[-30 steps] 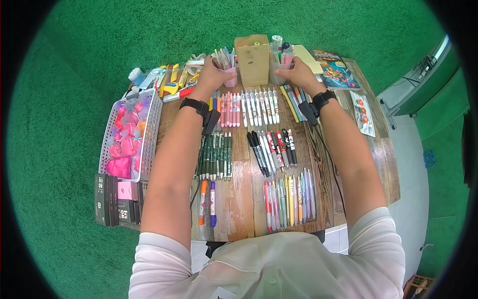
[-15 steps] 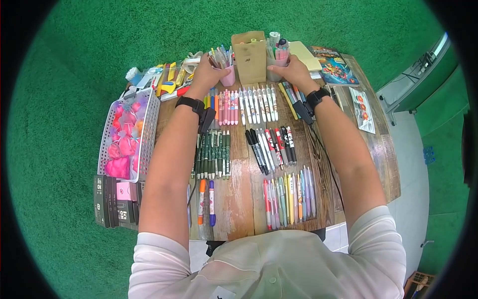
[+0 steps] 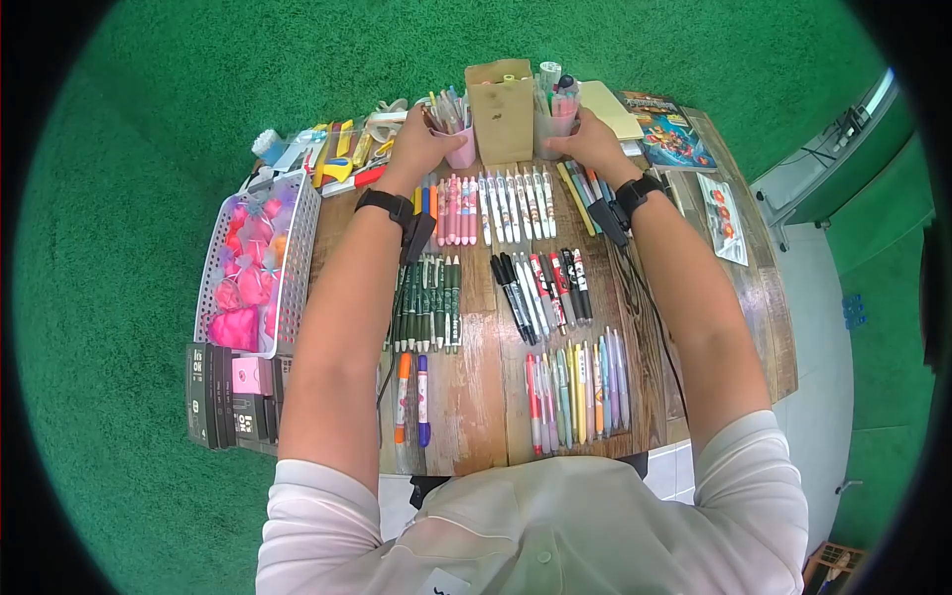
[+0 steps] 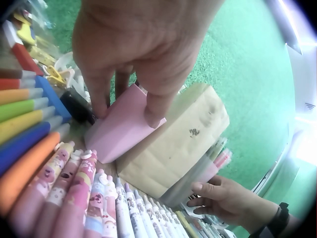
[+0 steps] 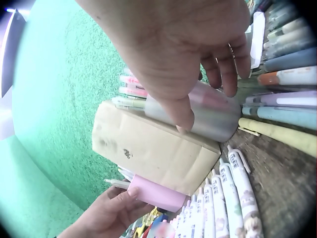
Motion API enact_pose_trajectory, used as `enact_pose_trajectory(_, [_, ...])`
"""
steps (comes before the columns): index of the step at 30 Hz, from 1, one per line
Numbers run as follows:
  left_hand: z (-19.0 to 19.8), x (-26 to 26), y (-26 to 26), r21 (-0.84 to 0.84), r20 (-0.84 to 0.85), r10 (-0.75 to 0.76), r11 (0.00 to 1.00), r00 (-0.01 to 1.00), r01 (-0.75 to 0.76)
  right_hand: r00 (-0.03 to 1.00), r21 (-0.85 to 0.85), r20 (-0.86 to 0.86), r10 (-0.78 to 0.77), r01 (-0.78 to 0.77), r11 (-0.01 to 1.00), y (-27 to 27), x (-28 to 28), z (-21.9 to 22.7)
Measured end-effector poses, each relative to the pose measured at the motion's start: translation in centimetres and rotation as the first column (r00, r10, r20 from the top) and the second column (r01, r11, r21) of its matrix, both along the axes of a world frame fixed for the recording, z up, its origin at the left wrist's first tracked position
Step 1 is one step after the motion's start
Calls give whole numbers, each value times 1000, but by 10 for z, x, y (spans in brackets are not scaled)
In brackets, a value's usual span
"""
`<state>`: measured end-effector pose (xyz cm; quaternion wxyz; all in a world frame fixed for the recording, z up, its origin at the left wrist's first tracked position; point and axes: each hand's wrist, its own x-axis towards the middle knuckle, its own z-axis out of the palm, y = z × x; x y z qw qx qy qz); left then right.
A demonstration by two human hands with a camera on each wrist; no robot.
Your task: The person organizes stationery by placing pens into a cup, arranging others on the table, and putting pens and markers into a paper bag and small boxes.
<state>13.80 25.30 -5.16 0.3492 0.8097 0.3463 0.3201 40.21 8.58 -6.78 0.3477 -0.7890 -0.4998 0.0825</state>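
Observation:
At the table's far side my left hand (image 3: pixel 421 149) holds a pink pen cup (image 4: pixel 124 124), thumb on its near face and fingers round the other side. Pens stick out of its top. My right hand (image 3: pixel 593 147) holds a cloudy, see-through cup (image 5: pixel 213 116) of pens and markers, the thumb lying along its wall. Between the two cups stands a brown paper bag (image 3: pixel 501 119), upright, with a dark smudge on its front. Just in front of them lie rows of pink pens (image 3: pixel 457 211) and white patterned pens (image 3: pixel 518 206).
Nearer me lie dark green pens (image 3: pixel 428 305), black and red pens (image 3: pixel 543 293) and pastel pens (image 3: pixel 577 392). A white basket (image 3: pixel 300 238) of pink bundles and black boxes (image 3: pixel 210 397) line the left edge. To the right are a comic-style booklet (image 3: pixel 674 139) and a clear packet (image 3: pixel 722 223).
Both hands stay at their cups beside the paper bag. The head view has shifted slightly, carrying the whole table a little upward in the picture.

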Motion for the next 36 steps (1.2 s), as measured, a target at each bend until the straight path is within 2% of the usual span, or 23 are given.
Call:
enact_pose_trajectory(9, [-3,3,1,9,-20,21,1000,1000,-21,992,9,-124,1,0,1000,-4,-2,4])
enact_pose_trajectory(12, [-6,3,4,-2,5,-5,1000,1000,5,998,14,-62,-14,15,1000,-2,-1,-1])
enact_pose_trajectory(22, [-7,3,7,-31,3,-19,999,1000,19,998,-39,-49,-24,22,999,-6,-2,4])
enact_pose_trajectory(25, [-11,3,10,-48,71,-57,997,996,60,998,-82,-49,-30,26,996,-10,-5,9])
enact_pose_trajectory(27, [-7,1,8,-48,-10,-33,998,999,32,999,-57,26,-41,42,997,-10,0,6])
enact_pose_trajectory(30, [-4,-3,6,-82,-10,16,996,1000,-17,999,-62,-8,-31,30,998,-20,2,15])
enact_pose_trajectory(33, [-16,-7,32,-101,-75,62,992,995,-69,998,-76,34,-53,55,996,-31,10,23])
enact_pose_trajectory(36, [13,-22,20,-94,-112,93,990,989,-103,999,-23,-8,-41,40,999,-47,19,35])
